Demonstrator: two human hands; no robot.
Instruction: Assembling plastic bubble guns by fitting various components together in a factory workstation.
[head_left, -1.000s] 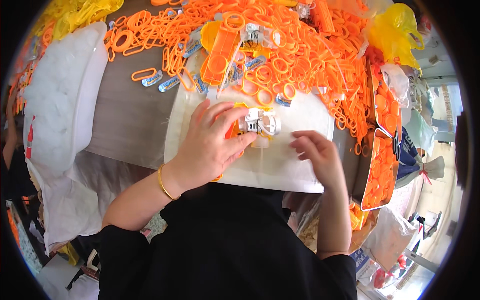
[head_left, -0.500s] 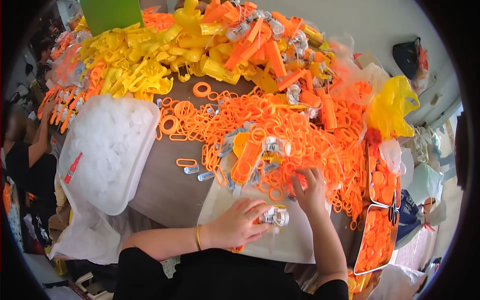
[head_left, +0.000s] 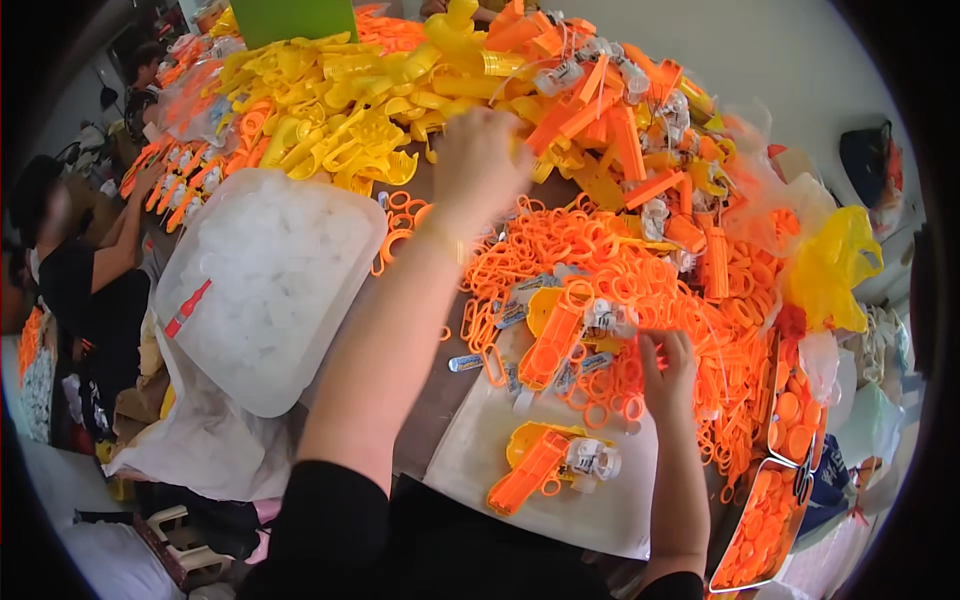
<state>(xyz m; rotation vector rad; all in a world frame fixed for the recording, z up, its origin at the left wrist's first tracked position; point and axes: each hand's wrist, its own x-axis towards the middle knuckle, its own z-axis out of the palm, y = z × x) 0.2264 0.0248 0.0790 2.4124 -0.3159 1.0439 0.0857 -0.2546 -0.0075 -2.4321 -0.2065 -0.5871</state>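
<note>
My left hand [head_left: 482,165] is stretched far forward over the near edge of the yellow plastic shells [head_left: 345,140]; motion blurs its fingers. My right hand [head_left: 668,368] is at the near edge of the heap of orange plastic rings [head_left: 610,255], fingers curled together; what they hold, if anything, is too small to make out. Between my forearms, a part-built toy [head_left: 540,470] lies on a white sheet [head_left: 470,445], with an orange body, yellow shell and clear-white fitting. Just beyond it rests a similar toy [head_left: 553,345], beside small blue-and-white cylinders [head_left: 466,363].
A white tub [head_left: 270,290] of translucent pieces, with a red marker-like tube [head_left: 188,308] on top, stands left. Orange bodies [head_left: 625,140] are piled at the back. Trays of orange discs [head_left: 765,525] and scissors [head_left: 803,480] are at right. A co-worker [head_left: 95,260] sits far left.
My left hand has let go of the toy, which now lies on the sheet, and has reached forward to the yellow shells. My right hand stays by the rings, its fingers more curled. The view has shifted.
</note>
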